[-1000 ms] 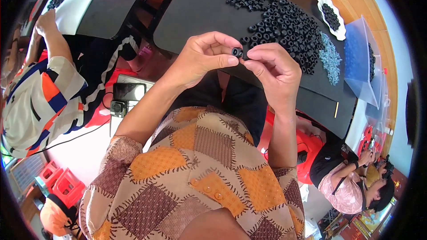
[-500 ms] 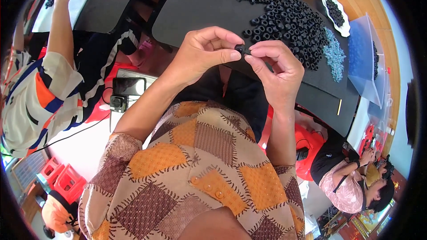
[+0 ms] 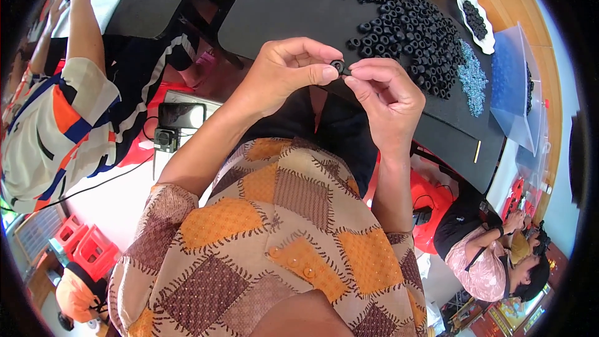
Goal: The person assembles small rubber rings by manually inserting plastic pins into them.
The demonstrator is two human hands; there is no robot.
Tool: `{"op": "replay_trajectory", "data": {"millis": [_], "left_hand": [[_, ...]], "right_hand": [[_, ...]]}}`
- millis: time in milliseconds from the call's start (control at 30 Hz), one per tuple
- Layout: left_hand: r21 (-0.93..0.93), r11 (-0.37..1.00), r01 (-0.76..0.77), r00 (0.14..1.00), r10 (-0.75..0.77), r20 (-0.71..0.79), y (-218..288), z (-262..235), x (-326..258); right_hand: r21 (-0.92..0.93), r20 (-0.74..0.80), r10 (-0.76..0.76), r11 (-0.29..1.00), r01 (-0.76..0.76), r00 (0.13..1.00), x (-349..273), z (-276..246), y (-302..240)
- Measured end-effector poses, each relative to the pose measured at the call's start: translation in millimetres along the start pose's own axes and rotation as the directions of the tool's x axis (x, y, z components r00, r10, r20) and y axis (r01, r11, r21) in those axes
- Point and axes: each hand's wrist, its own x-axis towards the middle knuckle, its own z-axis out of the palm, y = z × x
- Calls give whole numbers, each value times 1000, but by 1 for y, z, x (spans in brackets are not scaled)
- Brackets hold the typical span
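My left hand [image 3: 284,75] pinches a small black ring-shaped piece [image 3: 337,65] between thumb and forefinger, its round hole partly showing. My right hand [image 3: 394,97] is closed in a pinch right beside it, on a small black piece that touches or joins the ring. The fingertips hide most of this second piece, so where one ends and the other begins I cannot tell. Both hands are in the air in front of the table's near edge. Beyond them a big heap of similar black ring-shaped pieces [image 3: 412,37] covers part of the dark table [image 3: 268,15].
Small pale-blue pieces [image 3: 472,81] lie right of the black heap. A white scalloped dish [image 3: 462,1] and a translucent bin [image 3: 515,97] hold black pieces. A thin yellowish stick [image 3: 477,151] lies near the table's right edge. Other people sit at left and right.
The black ring-shaped piece has turned in my left fingers, so its hole faces me more. My hands stay almost in place. The table scene has shifted slightly right in the view.
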Motion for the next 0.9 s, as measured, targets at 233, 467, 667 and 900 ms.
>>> {"op": "replay_trajectory", "data": {"millis": [233, 467, 667, 900], "left_hand": [[53, 998, -16, 1000, 16, 2, 2, 2, 0], [253, 963, -93, 995, 95, 5, 8, 0, 2], [292, 956, -39, 997, 57, -53, 11, -4, 4], [406, 907, -107, 992, 125, -17, 13, -2, 5]], "right_hand": [[-222, 23, -185, 957, 186, 982, 3, 0, 0], [-330, 32, -252, 911, 248, 967, 7, 7, 10], [-325, -4, -244, 918, 230, 970, 8, 14, 20], [-249, -45, -65, 967, 51, 997, 6, 19, 26]]}}
